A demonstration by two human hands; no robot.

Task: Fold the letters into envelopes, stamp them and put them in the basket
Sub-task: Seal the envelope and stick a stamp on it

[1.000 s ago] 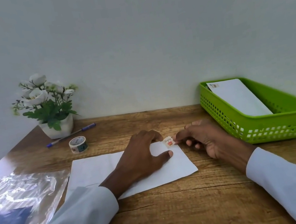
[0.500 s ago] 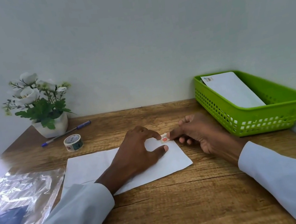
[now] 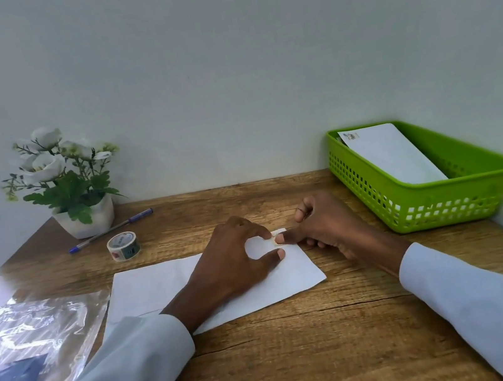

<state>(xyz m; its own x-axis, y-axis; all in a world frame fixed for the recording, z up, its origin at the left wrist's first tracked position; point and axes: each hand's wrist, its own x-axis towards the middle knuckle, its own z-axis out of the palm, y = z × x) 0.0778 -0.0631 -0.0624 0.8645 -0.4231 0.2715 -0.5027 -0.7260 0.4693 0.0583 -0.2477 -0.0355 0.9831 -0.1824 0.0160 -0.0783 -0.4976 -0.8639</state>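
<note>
Stamp (image 3: 278,233) now down at top right corner of envelope (image 3: 160,285); a second ago held clear above paper, orange face showing. Right hand (image 3: 325,228) curled, thumb pressing stamp flat. Left hand (image 3: 238,263) pins envelope to table (image 3: 301,347), forefinger and thumb spread either side of corner, holding nothing. Stamping judged nearly complete (basket step next). Basket (image 3: 462,199) well apart at right, one stamped envelope (image 3: 396,154) inside. Stamp mostly hidden under thumb; alignment and adhesion not verifiable. Flap side unseen.
</note>
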